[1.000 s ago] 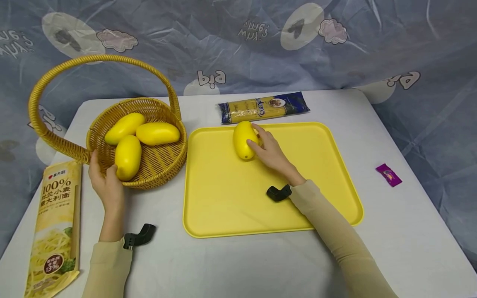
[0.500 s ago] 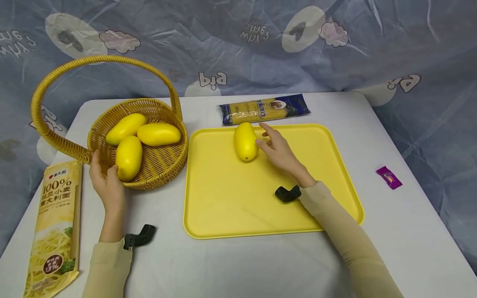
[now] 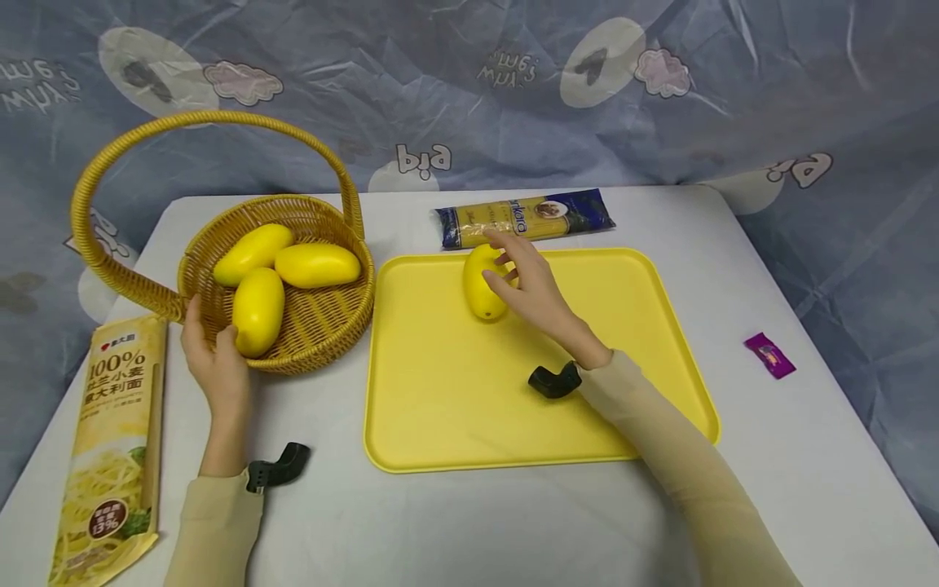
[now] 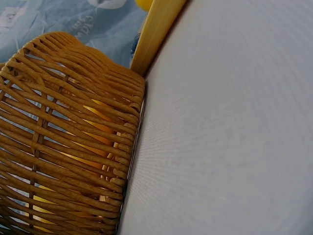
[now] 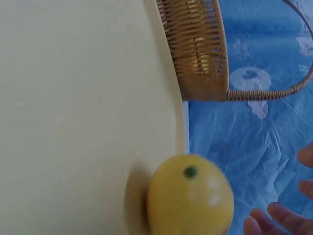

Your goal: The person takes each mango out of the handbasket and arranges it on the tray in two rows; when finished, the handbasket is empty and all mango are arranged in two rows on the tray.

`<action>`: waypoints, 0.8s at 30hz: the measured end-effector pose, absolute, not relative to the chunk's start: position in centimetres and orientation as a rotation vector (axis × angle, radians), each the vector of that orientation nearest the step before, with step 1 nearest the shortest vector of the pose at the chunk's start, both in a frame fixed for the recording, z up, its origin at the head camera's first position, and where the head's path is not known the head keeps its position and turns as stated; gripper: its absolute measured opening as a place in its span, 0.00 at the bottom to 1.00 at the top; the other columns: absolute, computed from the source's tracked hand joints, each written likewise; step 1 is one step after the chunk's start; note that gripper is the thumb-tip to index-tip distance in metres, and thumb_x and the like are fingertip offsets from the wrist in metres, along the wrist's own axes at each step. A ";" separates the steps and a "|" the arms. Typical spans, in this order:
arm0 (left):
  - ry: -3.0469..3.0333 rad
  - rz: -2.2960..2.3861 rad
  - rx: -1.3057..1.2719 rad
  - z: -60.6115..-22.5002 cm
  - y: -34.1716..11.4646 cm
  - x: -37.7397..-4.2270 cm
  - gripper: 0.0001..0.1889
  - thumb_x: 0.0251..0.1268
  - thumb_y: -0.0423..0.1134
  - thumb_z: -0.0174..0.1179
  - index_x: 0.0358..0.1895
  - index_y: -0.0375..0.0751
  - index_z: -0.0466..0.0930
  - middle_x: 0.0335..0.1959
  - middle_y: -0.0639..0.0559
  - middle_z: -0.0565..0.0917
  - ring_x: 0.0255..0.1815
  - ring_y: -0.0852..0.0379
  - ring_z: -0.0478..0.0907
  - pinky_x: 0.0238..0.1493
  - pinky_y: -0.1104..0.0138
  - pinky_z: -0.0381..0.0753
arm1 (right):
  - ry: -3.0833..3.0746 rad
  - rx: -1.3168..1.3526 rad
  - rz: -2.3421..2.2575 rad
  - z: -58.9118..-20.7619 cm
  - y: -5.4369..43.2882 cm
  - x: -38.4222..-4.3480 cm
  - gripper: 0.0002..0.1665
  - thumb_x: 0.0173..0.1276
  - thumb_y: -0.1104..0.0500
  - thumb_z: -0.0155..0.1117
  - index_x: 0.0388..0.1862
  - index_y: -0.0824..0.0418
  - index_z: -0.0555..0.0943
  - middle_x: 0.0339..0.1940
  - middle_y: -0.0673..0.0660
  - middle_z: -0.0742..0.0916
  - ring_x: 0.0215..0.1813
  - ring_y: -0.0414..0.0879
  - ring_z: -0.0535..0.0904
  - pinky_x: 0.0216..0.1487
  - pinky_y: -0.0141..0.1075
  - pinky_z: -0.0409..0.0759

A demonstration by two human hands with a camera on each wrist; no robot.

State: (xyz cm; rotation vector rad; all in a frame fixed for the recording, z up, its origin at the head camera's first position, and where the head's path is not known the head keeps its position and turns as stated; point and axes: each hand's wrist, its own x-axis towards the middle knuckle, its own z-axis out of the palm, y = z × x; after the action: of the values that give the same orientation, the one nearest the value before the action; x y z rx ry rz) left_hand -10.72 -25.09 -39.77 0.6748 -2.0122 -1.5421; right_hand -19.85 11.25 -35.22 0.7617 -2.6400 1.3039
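Note:
My left hand (image 3: 218, 359) grips the near left rim of a woven basket (image 3: 333, 346), close to the foot of its tall handle. Inside the basket lie a mango (image 3: 257, 311), a second mango (image 3: 317, 265) and a third mango (image 3: 253, 254), all yellow. Another mango (image 3: 480, 285) rests on the yellow tray (image 3: 469, 391), near its far edge. Above that mango's right side hovers my right hand (image 3: 539, 293), fingers spread and loosely bent. The right wrist view shows a gap between the fingers (image 5: 288, 218) and the mango (image 5: 190, 200). Basket weave (image 4: 63, 142) fills the left wrist view's left side.
A blue-ended spaghetti packet (image 3: 524, 218) lies behind the tray. At the far left is a long yellow pasta packet (image 3: 110, 448), beside the basket. A small purple wrapped sweet (image 3: 770, 355) lies on the white table (image 3: 792, 456) to the right.
My right hand let go of the mango on the tray, drew off to the right, then came back over it. The mango stays put; my left hand still holds the basket.

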 end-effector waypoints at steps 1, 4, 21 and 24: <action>-2.011 -1.548 0.675 -39.8 -25.1 -10.8 0.29 0.68 0.33 0.38 0.73 0.50 0.53 0.75 0.51 0.53 0.76 0.61 0.46 0.75 0.73 0.43 | -2.626 0.783 1.302 -35.1 10.9 -19.8 0.32 0.66 0.61 0.57 0.69 0.60 0.64 0.58 0.65 0.75 0.51 0.55 0.74 0.48 0.50 0.77; -2.006 -1.561 0.674 -39.7 -25.0 -10.8 0.29 0.67 0.33 0.38 0.73 0.49 0.53 0.75 0.50 0.53 0.76 0.61 0.46 0.75 0.72 0.43 | -2.594 0.840 1.305 -34.6 9.5 -19.9 0.32 0.65 0.61 0.58 0.69 0.60 0.64 0.57 0.63 0.75 0.51 0.55 0.75 0.49 0.50 0.77; -2.019 -1.540 0.677 -39.6 -24.9 -10.9 0.29 0.67 0.33 0.39 0.73 0.50 0.54 0.75 0.51 0.54 0.76 0.62 0.47 0.75 0.72 0.44 | -2.555 1.134 1.342 -33.8 1.8 -20.8 0.31 0.67 0.60 0.55 0.70 0.57 0.63 0.60 0.59 0.75 0.57 0.50 0.73 0.54 0.39 0.76; -2.011 -1.539 0.685 -39.6 -25.0 -10.7 0.29 0.67 0.34 0.39 0.73 0.51 0.54 0.74 0.51 0.55 0.75 0.63 0.48 0.74 0.73 0.45 | -2.564 1.188 1.362 -33.9 0.3 -21.1 0.32 0.67 0.61 0.55 0.70 0.57 0.62 0.61 0.60 0.74 0.58 0.49 0.72 0.56 0.38 0.75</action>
State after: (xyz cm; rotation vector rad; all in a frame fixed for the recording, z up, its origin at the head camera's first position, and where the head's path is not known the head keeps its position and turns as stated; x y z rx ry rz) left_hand -10.68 -25.01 -39.61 0.6847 -2.0111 -1.5393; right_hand -21.14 0.32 -33.88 1.1877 -2.5638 1.3622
